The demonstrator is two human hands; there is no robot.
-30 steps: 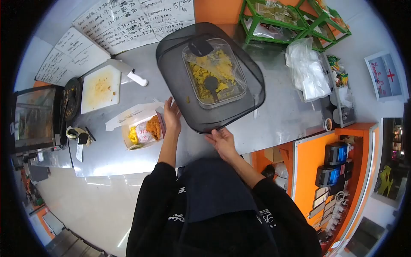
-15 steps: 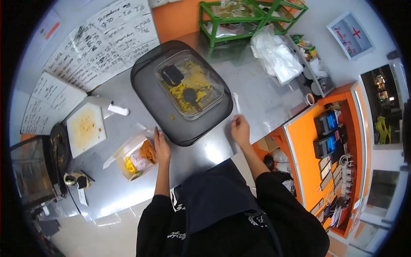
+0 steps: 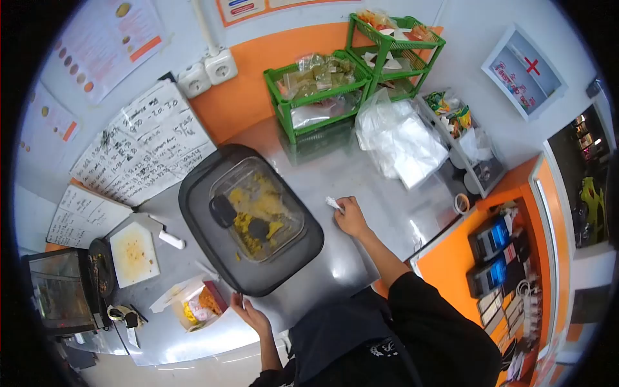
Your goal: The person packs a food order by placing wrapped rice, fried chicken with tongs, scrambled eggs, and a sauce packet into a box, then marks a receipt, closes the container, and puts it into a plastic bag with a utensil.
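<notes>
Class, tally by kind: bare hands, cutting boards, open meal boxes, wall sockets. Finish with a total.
Hands (left hand, right hand): 2
Cutting board: 1
Open meal box: 1
Wall sockets: 2
Total: 6

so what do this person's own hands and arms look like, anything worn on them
Both the left hand and right hand are bare, with no gloves or watch visible. The right sleeve is loose and black, leaving the forearm uncovered; only a little of the black left sleeve shows.
</notes>
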